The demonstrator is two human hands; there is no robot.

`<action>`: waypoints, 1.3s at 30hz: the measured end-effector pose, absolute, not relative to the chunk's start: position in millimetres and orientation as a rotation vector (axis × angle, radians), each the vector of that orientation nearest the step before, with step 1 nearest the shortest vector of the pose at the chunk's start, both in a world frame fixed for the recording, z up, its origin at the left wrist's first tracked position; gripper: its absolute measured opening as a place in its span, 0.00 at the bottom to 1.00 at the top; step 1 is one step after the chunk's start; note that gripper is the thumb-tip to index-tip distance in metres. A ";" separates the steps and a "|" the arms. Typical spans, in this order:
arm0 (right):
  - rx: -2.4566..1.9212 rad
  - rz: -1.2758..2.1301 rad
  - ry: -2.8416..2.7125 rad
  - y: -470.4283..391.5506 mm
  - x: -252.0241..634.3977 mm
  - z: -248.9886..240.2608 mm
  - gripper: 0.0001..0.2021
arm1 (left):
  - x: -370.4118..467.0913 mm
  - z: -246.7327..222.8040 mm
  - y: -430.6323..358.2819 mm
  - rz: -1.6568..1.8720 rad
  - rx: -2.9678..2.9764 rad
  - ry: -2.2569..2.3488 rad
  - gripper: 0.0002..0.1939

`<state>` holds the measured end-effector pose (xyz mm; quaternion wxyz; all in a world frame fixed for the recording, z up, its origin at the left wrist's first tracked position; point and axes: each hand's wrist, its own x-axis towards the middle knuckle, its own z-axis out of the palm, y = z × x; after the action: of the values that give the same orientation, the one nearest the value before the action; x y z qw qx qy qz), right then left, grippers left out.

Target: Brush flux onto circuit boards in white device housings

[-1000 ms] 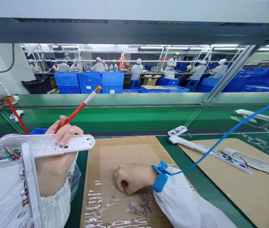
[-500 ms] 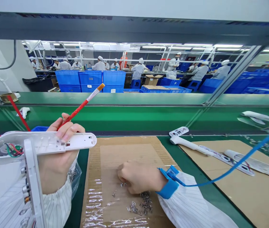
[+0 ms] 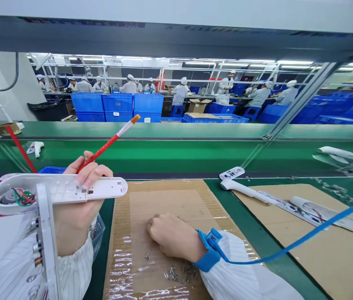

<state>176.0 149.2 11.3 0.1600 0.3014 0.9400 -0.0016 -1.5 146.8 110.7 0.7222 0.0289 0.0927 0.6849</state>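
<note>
My left hand (image 3: 85, 179) is closed around a long white plastic housing (image 3: 60, 189) with a motor and coloured wires in its wide end. Also in its fingers is a thin brush (image 3: 110, 141) with a red handle, its orange-brown tip pointing up and right. A second white piece with round metal parts (image 3: 43, 241) hangs across the housing in front of my forearm. My right hand (image 3: 170, 235), wearing a blue wrist strap (image 3: 208, 250), rests low over a cardboard sheet (image 3: 176, 200) with its fingers curled; the fingertips are hidden. Small metal clips (image 3: 173, 274) lie just below it.
On the right, white housings (image 3: 251, 191) lie by another cardboard sheet (image 3: 329, 250). A blue cord (image 3: 301, 246) runs right from the strap. A clear bag (image 3: 98, 231) of metal parts sits beside my left wrist. Beyond the green belt (image 3: 170, 154), people work behind blue bins (image 3: 117, 102).
My right hand has shifted slightly left over the cardboard, and its fingers now cover the clips that showed beside them. My left hand keeps its grip on the housing and brush.
</note>
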 end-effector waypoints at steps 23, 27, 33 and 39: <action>0.768 -0.255 3.936 135.3 195.3 79.5 0.07 | 26.2 102.6 143.6 1.182 0.182 0.462 0.28; 0.652 0.105 3.914 125.0 187.3 77.6 0.07 | 31.1 94.1 144.2 1.141 0.268 0.427 0.28; 0.529 0.374 3.832 127.3 190.4 71.1 0.09 | 29.5 90.8 142.9 1.086 0.336 0.355 0.30; 0.435 0.285 3.802 124.1 191.7 76.1 0.13 | 30.4 97.0 142.1 1.088 0.316 0.423 0.32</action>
<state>191.7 124.1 76.1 -0.3410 0.1064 0.9314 0.0698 30.4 142.1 97.0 0.8226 0.1487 0.1989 0.5115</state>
